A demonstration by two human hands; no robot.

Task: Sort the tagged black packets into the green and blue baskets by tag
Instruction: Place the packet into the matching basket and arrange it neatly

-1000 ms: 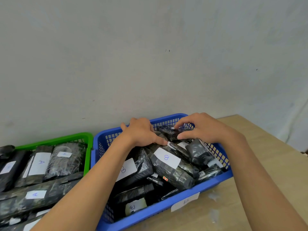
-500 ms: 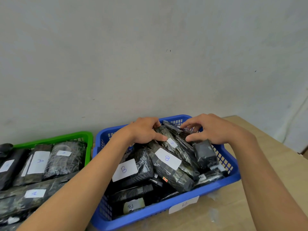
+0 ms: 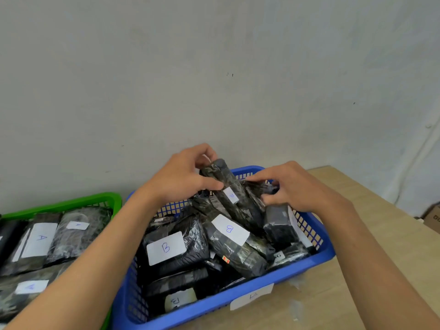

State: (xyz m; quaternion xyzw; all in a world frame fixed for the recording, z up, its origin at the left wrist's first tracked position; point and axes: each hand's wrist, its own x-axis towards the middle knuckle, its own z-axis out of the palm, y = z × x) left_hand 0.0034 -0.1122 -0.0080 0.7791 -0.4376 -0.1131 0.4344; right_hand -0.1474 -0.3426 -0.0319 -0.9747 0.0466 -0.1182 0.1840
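Left hand (image 3: pixel 183 179) grips a long crinkly packet (image 3: pixel 240 206); right hand (image 3: pixel 292 186) pinches another.

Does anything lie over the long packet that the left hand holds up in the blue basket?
Its raised end is free, gripped by the left hand. The lower end of the long packet is hidden behind a B-tagged packet, and the right hand holds another packet beside it.

Head view, close above blue basket (image 3: pixel 297 272)
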